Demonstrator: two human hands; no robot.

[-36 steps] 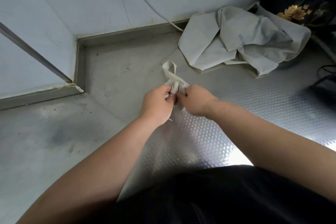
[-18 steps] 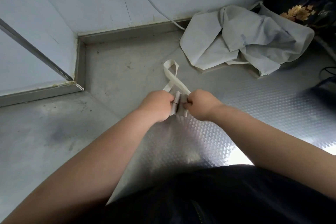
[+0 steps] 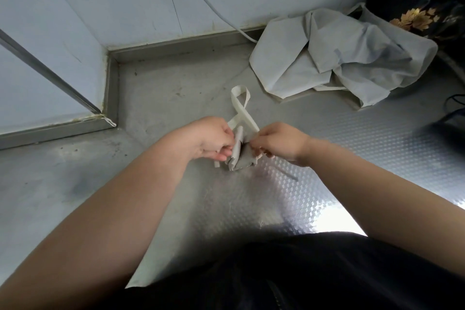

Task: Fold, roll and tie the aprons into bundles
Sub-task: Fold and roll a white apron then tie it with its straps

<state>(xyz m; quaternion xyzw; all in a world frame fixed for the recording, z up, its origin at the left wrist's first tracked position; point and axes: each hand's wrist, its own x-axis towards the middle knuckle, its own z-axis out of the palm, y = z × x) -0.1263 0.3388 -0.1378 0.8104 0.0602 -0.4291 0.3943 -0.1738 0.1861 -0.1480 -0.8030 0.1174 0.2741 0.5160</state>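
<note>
A small rolled grey apron bundle [image 3: 242, 156] sits between my hands, just above the steel counter [image 3: 251, 204]. My left hand [image 3: 210, 140] grips its left side and a white strap end. My right hand [image 3: 279, 142] pinches the white strap at the bundle's right side. A white strap loop [image 3: 241, 102] sticks out beyond the bundle, lying on the counter. A thin strap tail trails out under my right hand. A heap of loose grey aprons [image 3: 342, 55] lies at the back right.
Blue-white wall panels [image 3: 125, 7] close off the back and left, with a raised steel ledge [image 3: 110, 88] at the corner. A white cable [image 3: 206, 2] runs down the wall. A dark bag with gold leaf print [image 3: 417, 15] stands far right. Black cables [image 3: 453, 108] lie at the right edge.
My hands have drawn a little apart and towards me. More of the rolled bundle shows between them, and a strap tail now trails out under my right hand.
</note>
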